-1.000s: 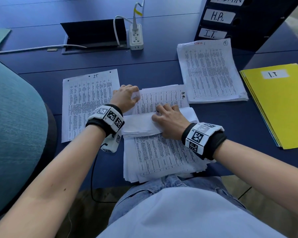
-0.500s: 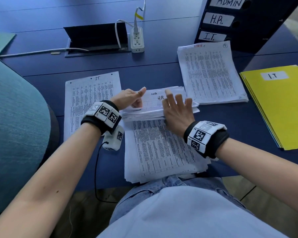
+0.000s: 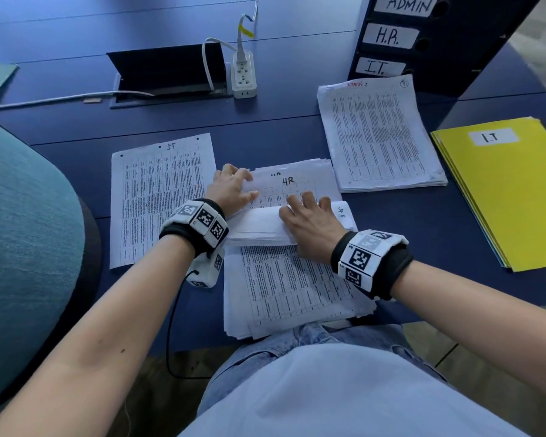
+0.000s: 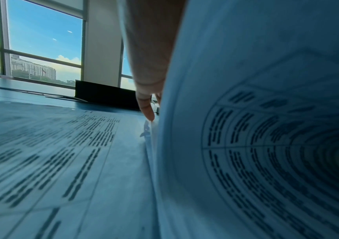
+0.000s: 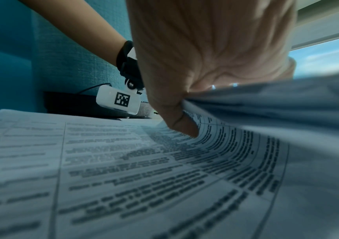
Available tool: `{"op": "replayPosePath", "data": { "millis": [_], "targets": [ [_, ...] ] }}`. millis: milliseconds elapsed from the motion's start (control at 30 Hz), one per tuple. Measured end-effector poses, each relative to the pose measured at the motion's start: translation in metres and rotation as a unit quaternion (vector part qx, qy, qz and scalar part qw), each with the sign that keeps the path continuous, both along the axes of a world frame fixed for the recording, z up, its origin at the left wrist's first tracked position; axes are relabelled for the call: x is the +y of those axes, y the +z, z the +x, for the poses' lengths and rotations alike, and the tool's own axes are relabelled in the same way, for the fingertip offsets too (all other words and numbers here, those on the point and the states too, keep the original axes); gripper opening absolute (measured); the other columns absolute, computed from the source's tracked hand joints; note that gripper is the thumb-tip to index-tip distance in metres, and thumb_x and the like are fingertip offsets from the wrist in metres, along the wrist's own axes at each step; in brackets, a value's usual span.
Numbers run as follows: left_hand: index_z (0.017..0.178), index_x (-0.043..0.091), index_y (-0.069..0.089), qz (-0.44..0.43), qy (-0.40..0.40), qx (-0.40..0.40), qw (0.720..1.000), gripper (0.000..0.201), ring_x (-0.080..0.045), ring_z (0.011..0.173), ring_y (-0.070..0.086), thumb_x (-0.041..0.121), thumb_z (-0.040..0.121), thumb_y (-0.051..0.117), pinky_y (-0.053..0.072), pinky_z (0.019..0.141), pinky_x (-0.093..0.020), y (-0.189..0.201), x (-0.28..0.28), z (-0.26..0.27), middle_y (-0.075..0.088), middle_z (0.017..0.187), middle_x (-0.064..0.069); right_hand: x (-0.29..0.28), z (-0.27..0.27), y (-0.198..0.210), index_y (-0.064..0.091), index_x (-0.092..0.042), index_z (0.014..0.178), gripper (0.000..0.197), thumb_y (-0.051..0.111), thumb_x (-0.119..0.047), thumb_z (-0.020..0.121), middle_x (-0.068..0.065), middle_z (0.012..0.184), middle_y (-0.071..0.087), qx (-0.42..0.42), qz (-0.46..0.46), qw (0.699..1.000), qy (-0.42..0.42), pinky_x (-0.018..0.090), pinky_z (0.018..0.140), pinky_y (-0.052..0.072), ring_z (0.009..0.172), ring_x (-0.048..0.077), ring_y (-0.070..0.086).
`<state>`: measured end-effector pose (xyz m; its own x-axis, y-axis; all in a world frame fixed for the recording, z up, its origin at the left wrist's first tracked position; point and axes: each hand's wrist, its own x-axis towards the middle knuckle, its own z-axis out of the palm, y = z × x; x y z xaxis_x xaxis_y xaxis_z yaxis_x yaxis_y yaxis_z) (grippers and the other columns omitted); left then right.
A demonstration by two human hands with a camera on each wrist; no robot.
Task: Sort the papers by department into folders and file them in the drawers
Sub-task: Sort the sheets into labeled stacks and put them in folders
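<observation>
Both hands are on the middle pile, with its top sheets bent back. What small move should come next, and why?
Probably let the bent-back sheets roll on, exposing the next label. The left hand holds the page marked HR; the right hand pins the curl. Only HR labels show, and the IT sheet and ADMIN stack lie apart.

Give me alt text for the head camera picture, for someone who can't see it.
Both hands, left hand and right hand, leaf through a paper stack marked HR on a blue desk. An IT sheet lies left, an admin pile and yellow IT folder right.
</observation>
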<state>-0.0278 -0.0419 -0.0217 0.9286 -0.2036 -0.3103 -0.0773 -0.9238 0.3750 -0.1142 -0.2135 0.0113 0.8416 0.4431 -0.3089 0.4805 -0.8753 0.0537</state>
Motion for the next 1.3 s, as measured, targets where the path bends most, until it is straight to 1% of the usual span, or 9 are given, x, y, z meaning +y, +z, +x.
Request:
{"op": "replayPosePath", "data": {
  "millis": [267, 367, 467, 533, 633, 733, 833, 1133, 1300],
  "targets": [
    [0.096, 0.012, 0.064, -0.034, -0.052, -0.027, 0.998, 0.011, -0.03, 0.098, 0.057, 0.012, 0.087, 0.058, 0.045, 0.091, -0.041, 0.015, 0.003, 0.002, 0.067, 0.099, -0.008, 0.003, 0.011, -0.007, 0.021, -0.012, 0.13, 0.063, 0.056, -0.01, 0.078, 0.01, 0.123, 0.033, 0.004, 0.121, 0.988, -0.101, 0.04, 0.086, 0.033, 0.107, 0.026, 0.036],
    [0.064, 0.015, 0.059, -0.052, -0.08, 0.015, 0.995, 0.023, -0.021, 0.075, 0.052, 0.013, 0.087, 0.059, 0.043, 0.069, -0.024, 0.027, 0.007, 0.001, 0.059, 0.071, -0.006, 0.002, 0.016, -0.004, -0.004, -0.011, 0.137, 0.089, 0.061, -0.019, 0.079, 0.013, 0.126, 0.027, -0.02, 0.149, 0.979, -0.135, 0.04, 0.081, 0.037, 0.102, 0.029, 0.041],
    [0.059, 0.012, 0.054, -0.102, -0.071, 0.083, 0.989, 0.038, -0.01, 0.049, 0.036, 0.033, 0.09, 0.055, 0.03, 0.049, -0.022, 0.037, 0.011, 0.003, 0.042, 0.055, -0.002, -0.002, 0.021, 0.0, 0.013, -0.005, 0.143, 0.082, 0.063, -0.02, 0.079, 0.013, 0.126, 0.024, -0.024, 0.115, 0.982, -0.146, 0.039, 0.085, 0.037, 0.098, 0.026, 0.042],
    [0.067, 0.01, 0.064, -0.135, -0.047, 0.107, 0.984, 0.045, -0.011, 0.054, 0.047, 0.043, 0.092, 0.045, 0.042, 0.062, -0.024, 0.04, 0.012, 0.004, 0.055, 0.062, -0.004, -0.003, 0.022, 0.002, 0.035, -0.005, 0.127, 0.054, 0.06, -0.013, 0.079, 0.012, 0.122, 0.024, -0.043, 0.086, 0.986, -0.134, 0.037, 0.086, 0.036, 0.098, 0.025, 0.043],
    [0.088, 0.005, 0.07, -0.14, -0.021, 0.078, 0.987, 0.048, -0.015, 0.082, 0.057, 0.041, 0.096, 0.039, 0.042, 0.084, -0.026, 0.039, 0.008, 0.005, 0.065, 0.091, -0.005, -0.002, 0.02, 0.002, 0.042, -0.01, 0.115, 0.04, 0.052, -0.002, 0.077, 0.01, 0.121, 0.027, -0.062, 0.064, 0.99, -0.109, 0.037, 0.086, 0.032, 0.104, 0.026, 0.039],
    [0.123, 0.011, 0.056, -0.053, -0.035, 0.006, 0.998, 0.04, -0.021, 0.121, 0.043, 0.037, 0.095, 0.045, 0.033, 0.102, -0.033, 0.028, 0.004, 0.008, 0.047, 0.131, -0.007, 0.0, 0.014, -0.001, 0.042, -0.015, 0.116, 0.048, 0.05, 0.002, 0.073, 0.008, 0.124, 0.029, -0.066, 0.048, 0.993, -0.082, 0.041, 0.09, 0.024, 0.116, 0.027, 0.027],
    [0.14, 0.012, 0.035, 0.006, -0.033, 0.006, 0.999, 0.054, -0.025, 0.135, 0.026, 0.037, 0.094, 0.048, 0.027, 0.11, -0.044, 0.017, 0.0, 0.01, 0.032, 0.145, -0.007, 0.0, 0.012, -0.003, 0.041, -0.018, 0.12, 0.052, 0.054, -0.003, 0.072, 0.006, 0.129, 0.028, -0.066, 0.031, 0.996, -0.052, 0.042, 0.09, 0.015, 0.117, 0.024, 0.015],
    [0.131, 0.02, 0.048, 0.011, -0.042, -0.07, 0.997, 0.04, -0.023, 0.126, 0.04, 0.028, 0.092, 0.053, 0.03, 0.104, -0.042, 0.011, -0.004, 0.008, 0.046, 0.135, -0.003, -0.001, 0.018, -0.001, 0.04, -0.008, 0.123, 0.037, 0.047, -0.009, 0.086, 0.012, 0.117, 0.05, -0.044, 0.063, 0.997, -0.011, 0.036, 0.086, 0.039, 0.104, 0.028, 0.047],
    [0.082, 0.016, 0.061, -0.001, -0.075, -0.081, 0.994, 0.01, -0.032, 0.094, 0.057, 0.016, 0.089, 0.054, 0.044, 0.089, -0.04, 0.016, -0.004, 0.009, 0.063, 0.087, -0.006, -0.001, 0.022, -0.003, 0.036, -0.006, 0.126, 0.044, 0.039, 0.007, 0.084, 0.011, 0.114, 0.051, -0.046, 0.084, 0.995, -0.034, 0.035, 0.086, 0.037, 0.102, 0.028, 0.046]
  ]
}}
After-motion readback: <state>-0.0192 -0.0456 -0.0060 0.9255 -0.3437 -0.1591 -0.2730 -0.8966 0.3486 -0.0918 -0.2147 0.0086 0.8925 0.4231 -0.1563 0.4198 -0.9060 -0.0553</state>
